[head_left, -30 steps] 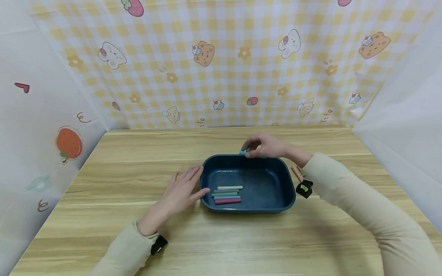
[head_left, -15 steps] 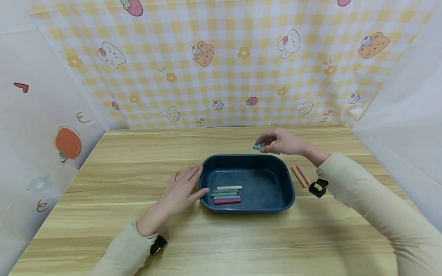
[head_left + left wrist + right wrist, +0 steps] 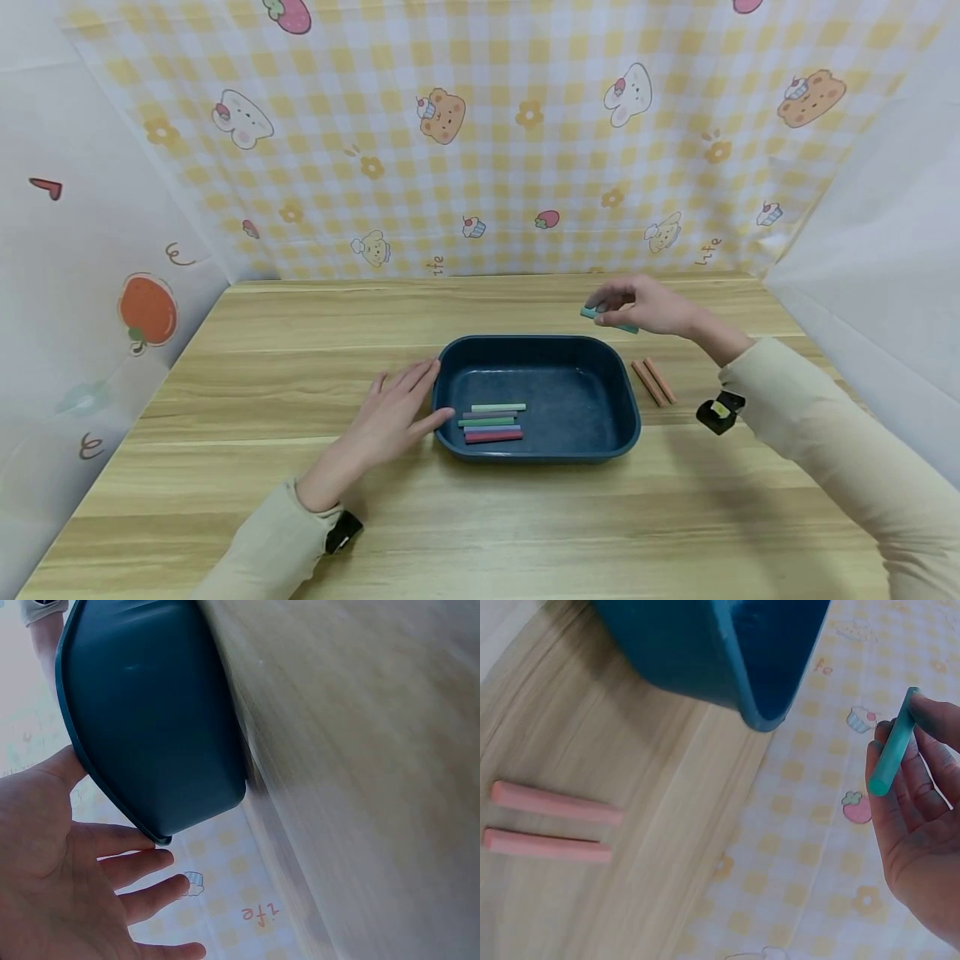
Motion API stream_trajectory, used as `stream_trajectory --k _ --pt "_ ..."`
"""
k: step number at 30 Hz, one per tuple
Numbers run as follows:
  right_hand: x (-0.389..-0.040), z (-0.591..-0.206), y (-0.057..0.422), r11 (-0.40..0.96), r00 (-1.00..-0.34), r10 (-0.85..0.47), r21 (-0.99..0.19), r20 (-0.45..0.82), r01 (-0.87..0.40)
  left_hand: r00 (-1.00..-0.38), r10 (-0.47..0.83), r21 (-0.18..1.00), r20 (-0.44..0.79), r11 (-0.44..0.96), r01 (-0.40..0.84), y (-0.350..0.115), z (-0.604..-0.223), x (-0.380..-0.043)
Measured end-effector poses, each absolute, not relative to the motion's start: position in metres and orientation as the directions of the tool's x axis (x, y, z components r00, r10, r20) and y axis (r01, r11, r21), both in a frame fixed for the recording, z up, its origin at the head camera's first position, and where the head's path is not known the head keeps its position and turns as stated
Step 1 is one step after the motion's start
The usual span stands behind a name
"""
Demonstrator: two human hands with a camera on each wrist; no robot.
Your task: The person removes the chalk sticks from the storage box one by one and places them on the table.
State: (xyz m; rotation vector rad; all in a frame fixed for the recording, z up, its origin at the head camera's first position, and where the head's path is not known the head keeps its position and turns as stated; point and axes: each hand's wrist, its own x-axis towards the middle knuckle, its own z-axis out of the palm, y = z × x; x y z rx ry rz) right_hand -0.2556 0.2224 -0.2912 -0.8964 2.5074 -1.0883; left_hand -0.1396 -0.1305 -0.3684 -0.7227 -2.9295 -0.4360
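A teal chalk stick [image 3: 894, 754] is pinched between the thumb and fingers of my right hand [image 3: 648, 307], which is raised above the table behind the basin's far right corner. The dark blue basin [image 3: 555, 457] sits mid-table. My left hand [image 3: 393, 417] rests against its left end with fingers spread; in the left wrist view the thumb and index finger touch the rim. Inside the basin, on its left side, several chalk sticks lie side by side, among them a pale green stick [image 3: 498, 407], a green stick [image 3: 487, 422] and a red stick [image 3: 493, 437].
Two orange-pink chalk sticks [image 3: 654, 383] lie close together on the wooden table [image 3: 300, 350], just right of the basin. A yellow checked cloth [image 3: 495, 175] with cartoon prints hangs behind the table's far edge. White cloth [image 3: 877, 275] hangs at the sides.
My right hand has moved right, from over the basin's far rim to beyond its far right corner, holding the teal chalk throughout. The two orange-pink sticks now show fully. The left hand stays put.
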Motion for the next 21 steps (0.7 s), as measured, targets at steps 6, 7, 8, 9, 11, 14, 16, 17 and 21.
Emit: stream_trajectory --k 6,7,8,9,11,14,16,17,21 --pt "-0.255 -0.298 0.235 0.538 -0.791 -0.612 -0.735 -0.003 -0.413 -0.883 0.44 0.251 0.161 0.847 0.468 -0.13 -0.368 -0.139" --pt "-0.254 -0.299 0.237 0.544 -0.797 -0.604 -0.737 -0.012 -0.401 -0.884 0.439 0.25 0.158 0.848 0.466 -0.13 -0.369 -0.139" --pt "-0.254 -0.3 0.239 0.55 -0.803 -0.596 -0.738 -0.02 -0.391 -0.885 0.439 0.249 0.156 0.849 0.465 -0.13 -0.369 -0.14" --pt "-0.253 -0.301 0.241 0.556 -0.81 -0.586 -0.74 -0.026 -0.378 -0.886 0.438 0.248 0.153 0.851 0.463 -0.131 -0.369 -0.14" --pt "-0.252 -0.304 0.245 0.561 -0.824 -0.566 -0.748 -0.034 -0.354 -0.887 0.437 0.245 0.148 0.853 0.461 -0.131 -0.369 -0.14" --pt "-0.249 -0.307 0.251 0.564 -0.845 -0.535 -0.756 -0.029 -0.331 -0.888 0.437 0.244 0.144 0.854 0.46 -0.131 -0.37 -0.14" --pt "-0.248 -0.308 0.255 0.57 -0.858 -0.513 -0.758 -0.025 -0.318 -0.888 0.436 0.245 0.143 0.854 0.459 -0.131 -0.369 -0.14" --pt "-0.247 -0.309 0.256 0.572 -0.864 -0.503 -0.759 -0.026 -0.311 -0.889 0.436 0.246 0.143 0.854 0.459 -0.131 -0.369 -0.14" --pt "-0.244 -0.313 0.264 0.581 -0.879 -0.476 -0.759 -0.025 -0.293 -0.889 0.434 0.25 0.144 0.853 0.457 -0.131 -0.369 -0.14"
